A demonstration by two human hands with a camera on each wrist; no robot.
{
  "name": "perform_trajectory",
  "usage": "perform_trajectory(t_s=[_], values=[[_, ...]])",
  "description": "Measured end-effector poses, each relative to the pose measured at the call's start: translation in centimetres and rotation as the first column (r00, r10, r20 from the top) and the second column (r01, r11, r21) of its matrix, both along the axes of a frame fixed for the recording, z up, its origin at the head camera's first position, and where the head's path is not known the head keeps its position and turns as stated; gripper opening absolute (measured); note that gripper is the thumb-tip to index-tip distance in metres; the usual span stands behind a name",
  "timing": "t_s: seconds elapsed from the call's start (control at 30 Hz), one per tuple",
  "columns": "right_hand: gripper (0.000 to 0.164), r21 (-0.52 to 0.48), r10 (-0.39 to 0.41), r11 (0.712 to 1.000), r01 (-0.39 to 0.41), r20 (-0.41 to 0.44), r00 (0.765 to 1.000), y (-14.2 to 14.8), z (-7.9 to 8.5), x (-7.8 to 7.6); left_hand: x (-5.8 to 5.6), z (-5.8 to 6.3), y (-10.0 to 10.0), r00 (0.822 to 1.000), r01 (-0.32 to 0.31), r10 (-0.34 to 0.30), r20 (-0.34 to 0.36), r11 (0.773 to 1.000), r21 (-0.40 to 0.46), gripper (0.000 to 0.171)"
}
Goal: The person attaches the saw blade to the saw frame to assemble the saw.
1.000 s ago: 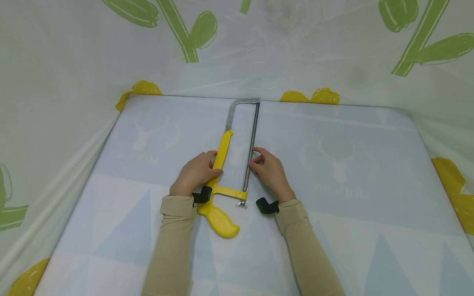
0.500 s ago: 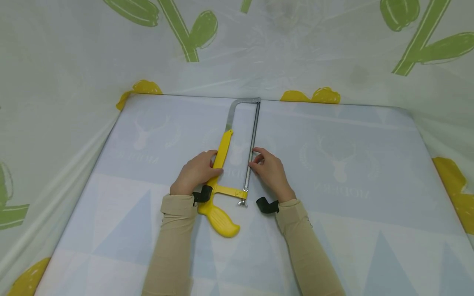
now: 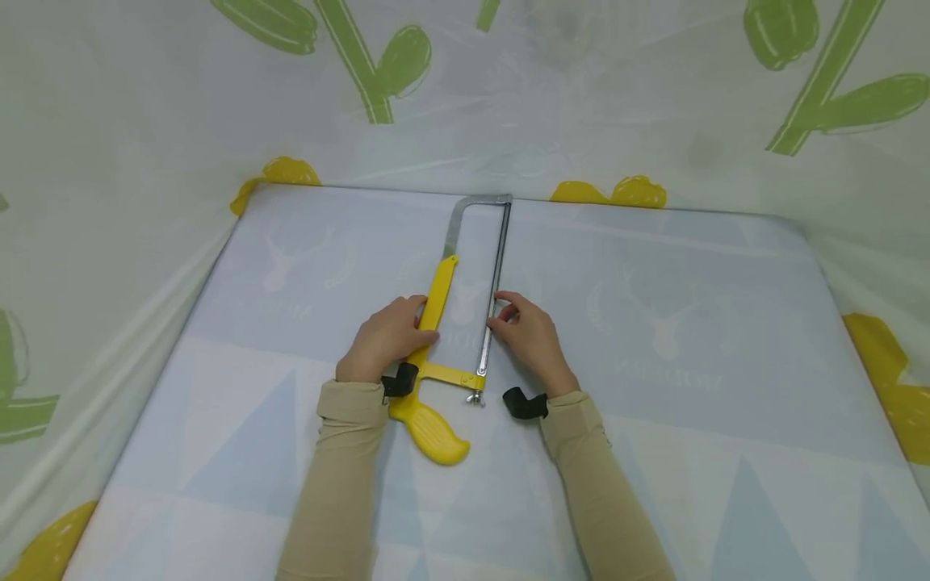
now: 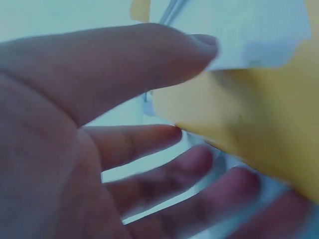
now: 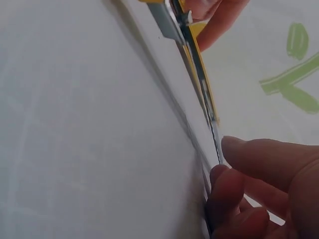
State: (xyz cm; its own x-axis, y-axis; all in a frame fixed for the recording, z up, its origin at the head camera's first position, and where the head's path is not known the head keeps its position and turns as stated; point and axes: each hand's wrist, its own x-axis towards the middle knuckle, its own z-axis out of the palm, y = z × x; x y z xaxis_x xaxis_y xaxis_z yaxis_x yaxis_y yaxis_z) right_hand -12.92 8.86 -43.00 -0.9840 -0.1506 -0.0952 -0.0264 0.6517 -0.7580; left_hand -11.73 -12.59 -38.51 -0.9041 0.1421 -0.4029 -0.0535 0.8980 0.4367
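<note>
A hacksaw with a yellow frame (image 3: 440,292) and a yellow handle (image 3: 437,436) lies in the middle of the table, its silver bow at the far end. My left hand (image 3: 385,335) holds the frame, thumb on top and fingers along its left side; the left wrist view shows them close up against the yellow bar (image 4: 284,114). On the other side, my right hand (image 3: 534,339) pinches the dark blade (image 3: 500,250) between thumb and fingers, at about its lower half. A wing nut (image 3: 475,399) sits at the blade's near end.
The table (image 3: 697,387) has a pale patterned cover. Behind it hangs a white sheet (image 3: 581,105) with green and yellow plant prints, meeting the table's back edge close to the saw's tip. A black wrist mount (image 3: 525,403) sticks out beside the right cuff.
</note>
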Motion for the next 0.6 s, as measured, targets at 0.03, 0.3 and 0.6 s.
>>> perform_trajectory(t_s=[0.03,0.3,0.6], values=[[0.041,-0.013,-0.002,1.0,0.002,0.007,1.0,0.0,0.0,-0.1,0.0,0.2,0.1,1.0,-0.004,0.004,-0.016,1.0,-0.007,0.063],[0.039,-0.144,-0.025,0.989,0.04,0.105,0.994,0.8,0.5,-0.5,0.0,1.8,1.2,0.994,0.051,-0.051,-0.097,0.999,0.001,0.057],[0.033,-0.284,-0.036,0.956,0.068,0.117,0.993,2.0,2.4,1.0,0.9,2.5,4.3,0.977,0.182,-0.164,-0.137,0.975,0.125,0.038]])
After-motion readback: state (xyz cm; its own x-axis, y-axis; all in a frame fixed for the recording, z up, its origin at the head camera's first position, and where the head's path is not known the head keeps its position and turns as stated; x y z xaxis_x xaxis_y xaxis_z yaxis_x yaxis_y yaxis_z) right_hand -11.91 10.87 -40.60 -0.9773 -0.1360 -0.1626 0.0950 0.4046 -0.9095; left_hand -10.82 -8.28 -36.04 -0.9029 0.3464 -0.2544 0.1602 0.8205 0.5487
